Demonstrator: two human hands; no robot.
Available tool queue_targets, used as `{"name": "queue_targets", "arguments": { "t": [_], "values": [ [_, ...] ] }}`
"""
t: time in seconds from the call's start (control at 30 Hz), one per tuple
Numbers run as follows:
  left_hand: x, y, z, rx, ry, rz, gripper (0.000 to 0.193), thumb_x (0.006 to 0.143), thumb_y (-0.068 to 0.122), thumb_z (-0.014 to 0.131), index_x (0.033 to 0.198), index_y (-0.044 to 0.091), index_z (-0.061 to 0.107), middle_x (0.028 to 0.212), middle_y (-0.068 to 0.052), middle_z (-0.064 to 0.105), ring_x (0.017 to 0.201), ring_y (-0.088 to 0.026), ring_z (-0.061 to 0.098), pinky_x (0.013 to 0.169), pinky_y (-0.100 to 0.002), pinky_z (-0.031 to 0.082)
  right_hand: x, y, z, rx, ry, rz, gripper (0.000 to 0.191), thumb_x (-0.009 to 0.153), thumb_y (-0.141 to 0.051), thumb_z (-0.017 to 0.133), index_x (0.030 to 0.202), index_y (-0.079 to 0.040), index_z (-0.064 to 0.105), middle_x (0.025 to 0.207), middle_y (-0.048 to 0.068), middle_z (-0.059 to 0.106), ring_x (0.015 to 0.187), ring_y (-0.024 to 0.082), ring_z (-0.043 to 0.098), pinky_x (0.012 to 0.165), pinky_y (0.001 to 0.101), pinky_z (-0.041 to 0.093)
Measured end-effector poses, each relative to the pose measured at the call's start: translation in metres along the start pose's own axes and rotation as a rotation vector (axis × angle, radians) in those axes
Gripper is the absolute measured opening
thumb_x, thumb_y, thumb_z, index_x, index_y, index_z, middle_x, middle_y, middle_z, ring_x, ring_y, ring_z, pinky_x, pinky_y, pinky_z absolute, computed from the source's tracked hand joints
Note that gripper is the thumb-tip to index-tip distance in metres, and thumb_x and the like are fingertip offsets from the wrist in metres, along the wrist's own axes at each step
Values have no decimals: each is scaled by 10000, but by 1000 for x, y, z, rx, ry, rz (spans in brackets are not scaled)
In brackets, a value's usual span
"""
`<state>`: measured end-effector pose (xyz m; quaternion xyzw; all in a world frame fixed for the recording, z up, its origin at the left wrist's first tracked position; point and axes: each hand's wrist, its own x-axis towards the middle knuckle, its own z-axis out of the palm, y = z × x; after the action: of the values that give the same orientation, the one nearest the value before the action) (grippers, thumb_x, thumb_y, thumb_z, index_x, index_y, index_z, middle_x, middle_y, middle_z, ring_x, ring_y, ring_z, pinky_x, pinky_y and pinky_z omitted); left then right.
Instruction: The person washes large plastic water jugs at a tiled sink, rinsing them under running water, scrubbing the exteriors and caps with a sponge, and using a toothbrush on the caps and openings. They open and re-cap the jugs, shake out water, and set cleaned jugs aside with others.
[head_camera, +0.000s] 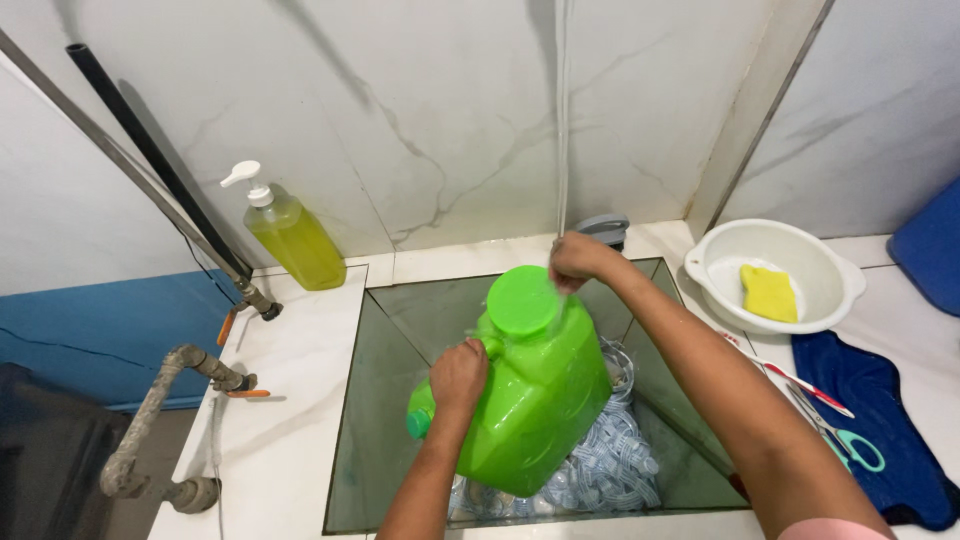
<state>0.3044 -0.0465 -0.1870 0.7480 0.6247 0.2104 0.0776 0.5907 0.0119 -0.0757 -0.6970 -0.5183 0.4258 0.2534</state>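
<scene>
i take the glass tank as my landmark, sunk into the white counter. above the tank's middle i see the green jug, tilted, its round green cap facing up toward the wall and its small spout end low on the tank's left side. under it, on the tank floor, lies a heap of pale blue plastic rings.

my left hand is closed around the jug's handle, carrying most of the weight. my right hand sits at the far rim of the cap, fingers curled; i cannot tell whether it grips the cap or the thin white hose dropping down the wall to the tank's back edge.

risks, as i judge them: the jug looks wet and heavy, so the one-hand hold could slip and drop it on the glass wall, and that glass could crack. if the cap comes loose while tilted, the contents could spill over the rings.

right of the tank: a dark blue cloth, a white basin with a yellow sponge, teal-handled scissors. left of the tank: a yellow soap pump bottle and grey pipes. an elbow swing could knock that basin.
</scene>
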Motion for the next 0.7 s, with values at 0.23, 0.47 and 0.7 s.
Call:
{"name": "queue_targets", "arguments": {
  "t": [0.23,0.47,0.7],
  "values": [
    [14,1,-5,-95,-125,-8,575,1041,362,382,781,-8,737,820,-298,705,788,-511,679,787,-606,534,0,1,-4,83,26,40,388,1014,-131,469,800,56,733,713,182,738,598,238,737,602,352,635],
    [21,60,9,101,-41,395,291,1047,263,452,1021,84,680,1014,-155,732,985,-366,691,849,-577,507,-5,-2,-1,569,-102,-10,212,969,25,460,968,89,663,924,191,733,816,257,755,748,336,654],
    [5,125,37,-62,180,507,400,1052,323,524,1230,-16,642,1230,-193,646,1208,-345,577,1100,-490,393,-19,-13,1,586,-102,-2,277,1010,-20,400,1030,119,639,990,222,722,903,279,756,824,340,640]
  ]
}}
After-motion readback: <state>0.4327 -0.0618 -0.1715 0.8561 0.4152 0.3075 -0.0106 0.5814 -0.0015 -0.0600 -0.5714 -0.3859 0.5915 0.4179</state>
